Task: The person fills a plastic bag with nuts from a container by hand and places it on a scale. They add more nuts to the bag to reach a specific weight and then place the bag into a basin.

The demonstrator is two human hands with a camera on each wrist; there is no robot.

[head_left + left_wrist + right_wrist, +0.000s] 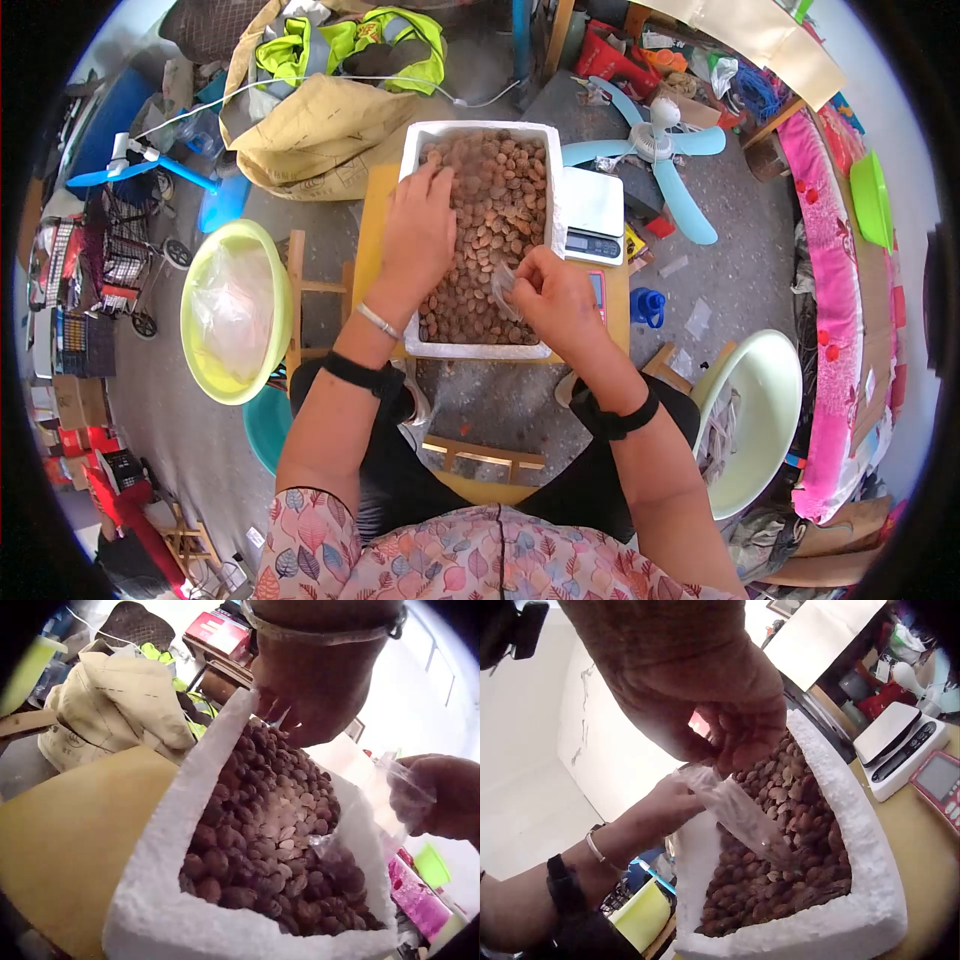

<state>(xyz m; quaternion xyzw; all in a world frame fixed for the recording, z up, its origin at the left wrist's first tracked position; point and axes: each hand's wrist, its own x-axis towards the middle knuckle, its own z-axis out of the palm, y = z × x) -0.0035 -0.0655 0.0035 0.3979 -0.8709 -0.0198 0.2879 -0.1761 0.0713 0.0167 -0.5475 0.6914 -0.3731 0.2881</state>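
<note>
A white foam box [480, 351] holds a heap of brown, ridged nuts or pits [490, 215]. My left hand [420, 228] lies over the box's left side, relaxed fingers reaching down onto the heap; the left wrist view shows this hand [315, 690] from behind, its fingertips partly hidden. Over the box's right edge, my right hand [562, 300] pinches a small clear plastic bag [505, 290] between thumb and fingers. In the right wrist view the bag [746, 817] hangs from the right hand [712, 712], its lower end against the heap.
A kitchen scale [592, 205] and a pink-edged device [598, 290] lie right of the box on the yellow table [380, 270]. A yellow-green basin [285, 330] with plastic bags is at left, a pale green basin [770, 430] at right. A fan [655, 145] stands beyond the scale.
</note>
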